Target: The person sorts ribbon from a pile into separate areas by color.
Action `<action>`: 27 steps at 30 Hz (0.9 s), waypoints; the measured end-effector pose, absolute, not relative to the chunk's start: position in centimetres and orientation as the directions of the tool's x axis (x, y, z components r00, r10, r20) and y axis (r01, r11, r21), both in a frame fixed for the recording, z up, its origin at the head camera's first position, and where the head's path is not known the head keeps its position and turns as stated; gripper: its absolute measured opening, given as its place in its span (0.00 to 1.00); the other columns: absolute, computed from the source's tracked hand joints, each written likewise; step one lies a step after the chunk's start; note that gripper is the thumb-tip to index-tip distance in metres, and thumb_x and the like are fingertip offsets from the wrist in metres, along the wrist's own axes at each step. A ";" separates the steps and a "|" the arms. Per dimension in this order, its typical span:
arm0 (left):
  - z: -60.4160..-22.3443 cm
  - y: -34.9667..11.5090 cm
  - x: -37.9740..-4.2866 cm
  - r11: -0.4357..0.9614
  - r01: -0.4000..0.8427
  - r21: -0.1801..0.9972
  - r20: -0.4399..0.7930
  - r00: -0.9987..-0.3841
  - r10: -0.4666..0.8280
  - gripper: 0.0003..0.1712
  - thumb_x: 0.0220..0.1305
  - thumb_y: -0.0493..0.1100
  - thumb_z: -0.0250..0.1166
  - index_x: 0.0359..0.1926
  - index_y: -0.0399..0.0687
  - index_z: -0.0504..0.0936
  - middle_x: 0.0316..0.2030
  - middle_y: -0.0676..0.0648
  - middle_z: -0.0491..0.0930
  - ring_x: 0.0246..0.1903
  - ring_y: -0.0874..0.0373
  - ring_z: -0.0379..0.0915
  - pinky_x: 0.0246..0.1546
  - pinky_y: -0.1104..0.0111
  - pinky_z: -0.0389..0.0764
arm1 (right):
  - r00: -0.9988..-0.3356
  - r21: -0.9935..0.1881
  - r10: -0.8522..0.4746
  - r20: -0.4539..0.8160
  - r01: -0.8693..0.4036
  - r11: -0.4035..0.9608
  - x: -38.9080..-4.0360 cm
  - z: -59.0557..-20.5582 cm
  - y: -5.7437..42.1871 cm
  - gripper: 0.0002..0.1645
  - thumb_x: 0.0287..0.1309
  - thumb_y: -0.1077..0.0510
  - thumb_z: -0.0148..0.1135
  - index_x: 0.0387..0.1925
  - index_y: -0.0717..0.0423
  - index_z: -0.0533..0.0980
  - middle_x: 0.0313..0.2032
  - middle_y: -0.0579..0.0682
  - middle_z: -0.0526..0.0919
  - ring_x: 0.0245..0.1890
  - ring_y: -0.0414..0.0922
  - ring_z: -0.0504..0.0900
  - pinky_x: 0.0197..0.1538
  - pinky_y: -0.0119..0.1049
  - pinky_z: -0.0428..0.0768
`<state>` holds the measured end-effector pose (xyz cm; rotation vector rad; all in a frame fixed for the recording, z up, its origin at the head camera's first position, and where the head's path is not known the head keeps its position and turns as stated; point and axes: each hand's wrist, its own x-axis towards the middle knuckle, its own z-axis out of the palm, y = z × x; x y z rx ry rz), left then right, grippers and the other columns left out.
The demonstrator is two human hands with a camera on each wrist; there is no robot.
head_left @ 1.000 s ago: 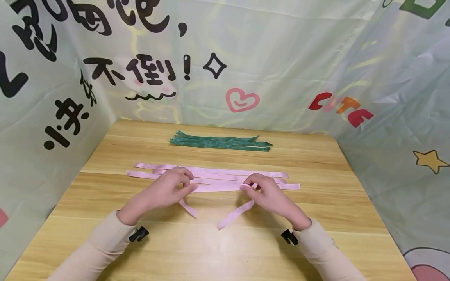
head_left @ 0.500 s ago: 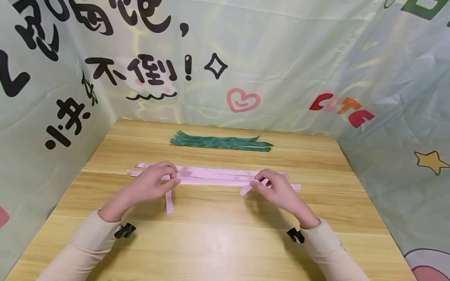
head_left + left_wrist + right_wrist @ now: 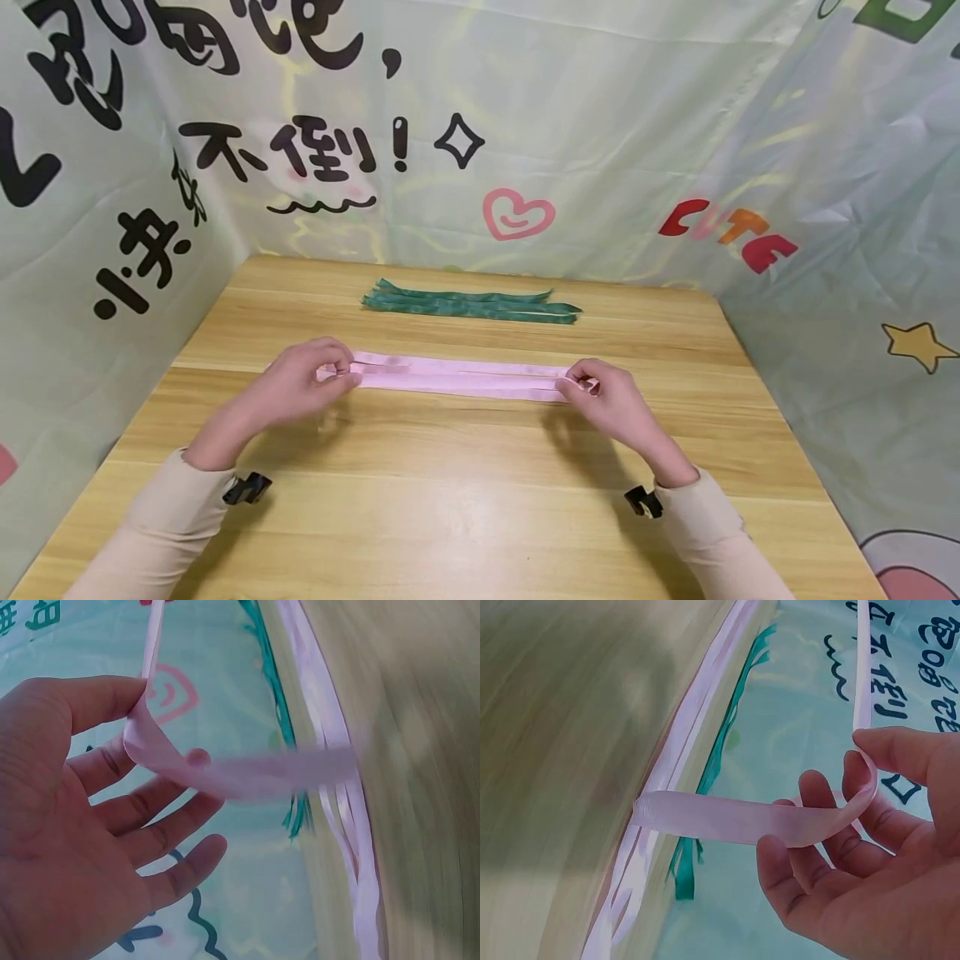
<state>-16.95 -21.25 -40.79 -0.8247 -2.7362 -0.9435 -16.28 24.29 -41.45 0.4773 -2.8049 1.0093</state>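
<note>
A pink ribbon [image 3: 457, 383] is stretched level between both hands, just over the near side of several pink ribbons [image 3: 465, 364] lying lengthwise on the table. My left hand [image 3: 296, 382] pinches it towards one end between thumb and index finger. In the left wrist view, the loose end [image 3: 262, 776] trails past the other fingers, blurred. At the opposite end, my right hand [image 3: 611, 404] pinches the ribbon the same way. The right wrist view has that side's tail [image 3: 735, 817] passing over the fingers. Both hands partly hide the ends of the lying ribbons in the head view.
A bundle of dark green ribbons [image 3: 468, 304] lies farther back on the wooden table [image 3: 465, 517]. Printed cloth [image 3: 615, 150] encloses the back and both sides of the table. A small black clip-like piece [image 3: 247, 488] sits at the left cuff, another [image 3: 643, 502] at the right.
My hands have moved apart along the ribbon, the left one leftwards and the right one rightwards. The held ribbon is pulled longer between them, and its hanging tails no longer show in the head view.
</note>
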 end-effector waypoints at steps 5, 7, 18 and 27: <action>-41.0 -22.0 -17.1 0.656 0.549 0.519 0.327 -0.836 0.441 0.16 0.66 0.39 0.74 0.27 0.57 0.76 0.41 0.49 0.89 0.45 0.50 0.86 0.45 0.51 0.82 | -0.952 -0.595 -0.220 0.213 -0.305 0.744 -16.4 -41.6 25.1 0.05 0.65 0.58 0.71 0.34 0.56 0.83 0.31 0.50 0.85 0.29 0.43 0.76 0.35 0.33 0.74; -41.0 -22.3 -17.2 0.667 0.534 0.520 0.321 -0.846 0.427 0.16 0.66 0.40 0.74 0.26 0.58 0.76 0.39 0.51 0.89 0.45 0.50 0.87 0.43 0.54 0.81 | -0.956 -0.591 -0.208 0.207 -0.292 0.752 -16.5 -41.7 25.4 0.06 0.65 0.58 0.70 0.35 0.57 0.83 0.31 0.51 0.85 0.29 0.43 0.76 0.34 0.33 0.74; -41.5 -23.5 -17.5 0.731 0.471 0.494 0.290 -0.882 0.372 0.16 0.69 0.43 0.73 0.24 0.57 0.79 0.36 0.51 0.89 0.40 0.52 0.86 0.44 0.51 0.82 | -0.979 -0.579 -0.128 0.158 -0.197 0.791 -16.4 -41.7 27.0 0.07 0.67 0.57 0.65 0.35 0.56 0.83 0.37 0.55 0.89 0.44 0.56 0.87 0.47 0.49 0.79; -41.7 -24.9 -17.5 0.772 0.420 0.478 0.212 -0.907 0.363 0.05 0.69 0.39 0.70 0.33 0.49 0.87 0.40 0.46 0.89 0.40 0.52 0.83 0.47 0.49 0.82 | -0.991 -0.579 -0.074 0.107 -0.123 0.806 -16.3 -41.5 28.0 0.07 0.63 0.59 0.61 0.37 0.57 0.83 0.42 0.58 0.89 0.32 0.46 0.78 0.43 0.41 0.76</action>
